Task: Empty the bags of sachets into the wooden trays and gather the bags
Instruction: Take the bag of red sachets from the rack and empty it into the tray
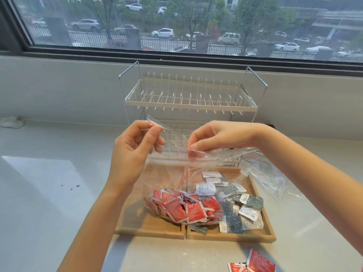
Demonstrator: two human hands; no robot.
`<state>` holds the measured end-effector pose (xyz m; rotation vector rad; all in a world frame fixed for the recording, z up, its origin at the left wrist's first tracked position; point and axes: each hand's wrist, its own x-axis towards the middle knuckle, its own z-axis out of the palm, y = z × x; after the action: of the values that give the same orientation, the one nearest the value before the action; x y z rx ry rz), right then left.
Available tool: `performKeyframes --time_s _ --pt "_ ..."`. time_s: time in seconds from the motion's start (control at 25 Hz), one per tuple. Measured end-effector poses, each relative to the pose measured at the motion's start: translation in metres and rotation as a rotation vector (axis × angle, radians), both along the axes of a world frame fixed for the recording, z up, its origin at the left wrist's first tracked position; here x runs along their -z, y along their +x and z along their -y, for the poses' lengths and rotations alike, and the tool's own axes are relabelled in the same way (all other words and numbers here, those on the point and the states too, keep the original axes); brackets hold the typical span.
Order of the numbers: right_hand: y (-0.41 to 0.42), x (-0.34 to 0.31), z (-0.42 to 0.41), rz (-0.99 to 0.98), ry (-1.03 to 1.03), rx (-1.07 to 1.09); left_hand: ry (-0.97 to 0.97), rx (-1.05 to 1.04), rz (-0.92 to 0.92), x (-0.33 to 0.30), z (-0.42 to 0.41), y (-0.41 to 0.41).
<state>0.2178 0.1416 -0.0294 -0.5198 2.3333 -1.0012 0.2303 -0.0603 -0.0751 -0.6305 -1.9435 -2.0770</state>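
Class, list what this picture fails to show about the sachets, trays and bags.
- Print on the grey sachets: too small, head view.
- Floor of the left tray: mostly hidden by the bag of red sachets.
- Red packets: cut off by the bottom edge.

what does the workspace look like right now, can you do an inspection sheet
surface: pale counter with a few dark specks.
job's things: clear bag of red sachets held above the left wooden tray; right wooden tray holds white and grey sachets; an empty bag lies to its right.
clutter: loose red sachets at the near edge; crumpled white item far left.
grippers: left hand and right hand pinch the bag's mouth with their fingers.
cables: nothing seen.
surroundings: white dish rack, window onto parked cars.
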Motion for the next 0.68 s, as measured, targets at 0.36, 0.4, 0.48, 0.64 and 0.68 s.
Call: performKeyframes --time_s 0.36,0.4,0.48,0.64,0.68 --pt "0.004 -0.041 -0.004 -0.427 -0.031 0.140 0.043 -0.054 -0.002 0.001 0.004 -0.007" --pt "0.002 -0.036 -0.003 -0.388 -0.008 0.117 0.045 -0.055 -0.017 0.001 0.004 -0.008" --pt "-0.003 -0.022 -0.007 -0.226 0.052 0.085 0.053 -0.049 -0.033 0.001 0.005 -0.008" --pt "-0.003 -0.006 -0.024 -0.111 0.183 0.088 0.077 -0.080 -0.017 0.002 0.006 -0.009" --pt "-0.002 -0.007 -0.026 -0.115 0.170 0.103 0.082 -0.088 -0.013 0.002 0.007 -0.009"
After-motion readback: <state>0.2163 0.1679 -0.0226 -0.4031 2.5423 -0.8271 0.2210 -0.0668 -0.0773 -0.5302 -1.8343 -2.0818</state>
